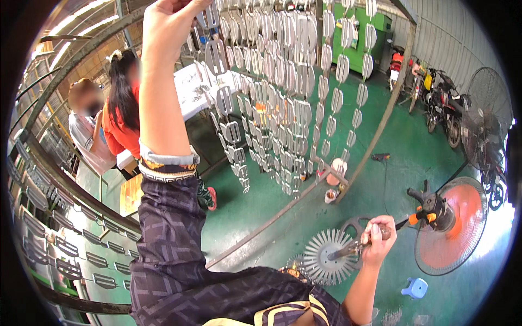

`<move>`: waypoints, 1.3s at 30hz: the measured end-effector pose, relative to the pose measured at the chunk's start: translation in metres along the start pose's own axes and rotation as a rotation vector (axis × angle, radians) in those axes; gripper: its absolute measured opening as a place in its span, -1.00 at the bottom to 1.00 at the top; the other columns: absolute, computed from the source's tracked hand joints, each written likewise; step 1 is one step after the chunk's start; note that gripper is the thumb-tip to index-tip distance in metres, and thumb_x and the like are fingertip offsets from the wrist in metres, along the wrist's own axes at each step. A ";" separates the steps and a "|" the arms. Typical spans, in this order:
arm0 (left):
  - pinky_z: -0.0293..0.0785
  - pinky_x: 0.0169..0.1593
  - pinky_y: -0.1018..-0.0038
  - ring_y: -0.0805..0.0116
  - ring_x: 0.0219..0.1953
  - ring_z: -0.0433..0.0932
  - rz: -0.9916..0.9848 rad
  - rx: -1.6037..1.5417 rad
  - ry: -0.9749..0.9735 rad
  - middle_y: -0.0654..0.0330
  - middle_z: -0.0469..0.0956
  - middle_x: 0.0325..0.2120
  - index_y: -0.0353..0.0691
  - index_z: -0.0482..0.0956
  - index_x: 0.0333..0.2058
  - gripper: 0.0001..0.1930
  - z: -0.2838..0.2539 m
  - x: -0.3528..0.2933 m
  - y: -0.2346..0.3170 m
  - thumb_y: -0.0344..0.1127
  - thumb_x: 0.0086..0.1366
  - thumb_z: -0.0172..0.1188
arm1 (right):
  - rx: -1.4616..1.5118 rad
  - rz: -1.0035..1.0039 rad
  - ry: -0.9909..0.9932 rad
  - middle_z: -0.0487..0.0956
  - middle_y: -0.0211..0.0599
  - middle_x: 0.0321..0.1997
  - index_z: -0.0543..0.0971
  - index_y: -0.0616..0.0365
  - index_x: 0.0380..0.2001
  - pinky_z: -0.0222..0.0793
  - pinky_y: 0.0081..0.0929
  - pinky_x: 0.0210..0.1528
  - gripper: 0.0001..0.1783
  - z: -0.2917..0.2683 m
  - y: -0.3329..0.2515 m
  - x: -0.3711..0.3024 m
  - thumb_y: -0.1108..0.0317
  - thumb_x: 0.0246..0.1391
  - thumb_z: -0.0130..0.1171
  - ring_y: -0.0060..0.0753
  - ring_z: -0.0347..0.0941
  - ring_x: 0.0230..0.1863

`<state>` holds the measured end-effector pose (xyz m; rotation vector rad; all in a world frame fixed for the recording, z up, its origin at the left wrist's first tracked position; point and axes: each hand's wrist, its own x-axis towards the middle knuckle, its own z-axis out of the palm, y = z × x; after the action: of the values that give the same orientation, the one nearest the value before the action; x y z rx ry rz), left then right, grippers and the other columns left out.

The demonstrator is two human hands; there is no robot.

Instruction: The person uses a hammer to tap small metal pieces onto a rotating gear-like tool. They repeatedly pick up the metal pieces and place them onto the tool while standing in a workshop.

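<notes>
My left hand is raised at the top edge, which cuts off part of the fingers. Thumb and fingers are closed at the top of a hanging strand of slotted grey metal plates. Many more strands of similar plates hang to its right, in front of me. Low on the right, my right hand is wrapped around the rounded brown handle of a tool. A metal shaft extends leftward from that fist; the tool's exact kind is unclear.
A standing fan is close by my right hand. Below it sits a blue stool. A radial slatted wheel lies low, behind the shaft. Metal frame bars cross the floor. Two people are at a white table; motorbikes stand far right.
</notes>
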<state>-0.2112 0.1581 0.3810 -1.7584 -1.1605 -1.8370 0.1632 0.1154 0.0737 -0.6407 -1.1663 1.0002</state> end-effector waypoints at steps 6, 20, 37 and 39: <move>0.31 -0.41 0.66 0.65 -0.51 0.39 -0.237 -0.245 -0.418 0.40 0.47 -0.60 -0.25 0.48 -0.52 -0.86 0.009 -0.107 -0.021 -0.35 0.07 0.25 | 0.041 0.024 0.025 0.39 -0.31 -0.59 0.36 0.28 -0.42 0.16 -0.74 -0.68 -0.83 -0.003 0.001 -0.001 0.44 -0.05 0.11 -0.66 0.23 -0.72; 0.35 -0.40 0.40 0.23 -0.48 0.46 -0.487 -0.486 -1.160 0.17 0.48 -0.58 -0.27 0.50 -0.50 -0.83 0.052 -0.422 -0.022 -0.36 -0.04 0.29 | 0.039 0.051 -0.027 0.40 -0.28 -0.59 0.37 0.31 -0.37 0.14 -0.74 -0.66 -0.78 -0.001 -0.004 0.002 0.40 -0.04 0.11 -0.66 0.22 -0.70; 0.40 -0.35 0.28 0.12 -0.38 0.49 -0.276 -0.380 -1.470 0.20 0.52 -0.50 -0.13 0.49 -0.46 -0.84 0.085 -0.551 -0.010 -0.27 -0.03 0.24 | 0.155 0.078 -0.160 0.41 -0.21 -0.58 0.37 0.35 -0.35 0.15 -0.72 -0.71 -0.70 -0.017 -0.003 0.000 0.36 -0.08 0.16 -0.64 0.21 -0.73; 0.40 -0.35 0.28 0.12 -0.38 0.49 -0.273 -0.390 -1.476 0.20 0.52 -0.50 -0.12 0.49 -0.46 -0.85 0.087 -0.552 -0.010 -0.28 -0.03 0.24 | 0.162 0.080 -0.162 0.41 -0.21 -0.58 0.37 0.35 -0.35 0.16 -0.72 -0.71 -0.70 -0.018 -0.004 -0.001 0.36 -0.08 0.16 -0.64 0.22 -0.73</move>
<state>-0.0658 0.0722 -0.1517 -3.4765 -1.5027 -0.5808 0.1813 0.1139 0.0712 -0.4877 -1.1929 1.2193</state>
